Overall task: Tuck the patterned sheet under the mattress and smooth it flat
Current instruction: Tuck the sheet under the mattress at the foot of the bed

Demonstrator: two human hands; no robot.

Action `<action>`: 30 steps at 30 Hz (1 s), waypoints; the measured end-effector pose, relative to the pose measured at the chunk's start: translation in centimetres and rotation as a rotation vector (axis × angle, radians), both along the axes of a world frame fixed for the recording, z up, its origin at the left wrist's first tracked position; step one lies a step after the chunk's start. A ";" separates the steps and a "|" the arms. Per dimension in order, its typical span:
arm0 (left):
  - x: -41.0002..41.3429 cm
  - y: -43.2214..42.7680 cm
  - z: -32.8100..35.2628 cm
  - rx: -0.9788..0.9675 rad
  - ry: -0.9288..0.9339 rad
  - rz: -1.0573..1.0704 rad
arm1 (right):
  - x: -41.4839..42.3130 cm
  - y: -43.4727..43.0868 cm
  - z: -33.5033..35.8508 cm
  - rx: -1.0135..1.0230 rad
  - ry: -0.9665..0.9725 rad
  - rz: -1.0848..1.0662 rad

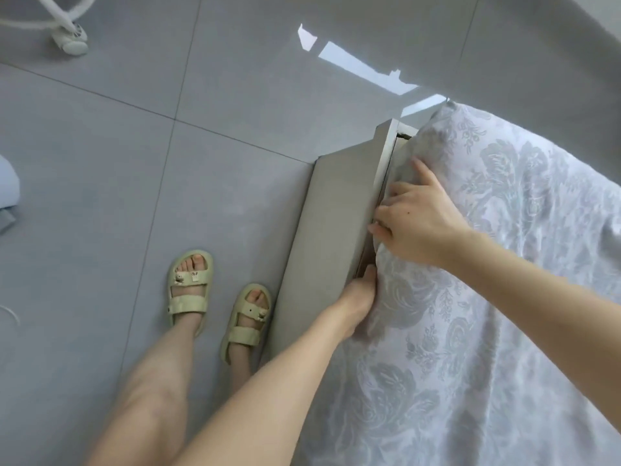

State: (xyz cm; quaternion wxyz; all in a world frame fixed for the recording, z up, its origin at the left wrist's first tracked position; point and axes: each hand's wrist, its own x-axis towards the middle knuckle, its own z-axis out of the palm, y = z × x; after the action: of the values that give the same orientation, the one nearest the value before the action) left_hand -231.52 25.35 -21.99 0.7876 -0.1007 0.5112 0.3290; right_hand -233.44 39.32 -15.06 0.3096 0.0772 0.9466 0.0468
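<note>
The patterned sheet (pixel 487 297), pale lilac-white with grey roses, covers the mattress on the right of the head view. A grey bed frame (pixel 332 227) runs along its left edge. My right hand (pixel 416 220) lies on the mattress edge near the far corner, its fingers pressing sheet fabric down into the gap beside the frame. My left hand (pixel 359 297) is closer to me, with its fingers pushed into the same gap between frame and mattress; those fingertips are hidden, so what they grip is unclear.
Grey tiled floor (pixel 168 146) spreads to the left. My feet in pale green sandals (pixel 218 301) stand right beside the frame. A white stand base (pixel 67 31) is at the top left. A blue object (pixel 6 196) pokes in at the left edge.
</note>
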 end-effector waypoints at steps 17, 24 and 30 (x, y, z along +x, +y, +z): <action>1.1 -2.7 0.6 -0.062 -0.037 0.030 | -3.0 -2.9 -3.2 0.077 -0.664 -0.012; -3.4 -1.0 -0.9 0.028 0.334 0.310 | -1.7 5.3 -0.4 0.025 0.094 0.063; -3.4 4.3 0.1 0.129 0.131 0.175 | -2.8 7.4 -2.0 -0.018 0.049 0.339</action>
State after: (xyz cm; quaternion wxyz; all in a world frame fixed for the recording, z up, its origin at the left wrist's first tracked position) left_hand -234.92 29.61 -21.89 0.7257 -0.0725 0.5284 0.4347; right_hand -236.26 46.74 -17.10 0.2747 -0.0855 0.9537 0.0878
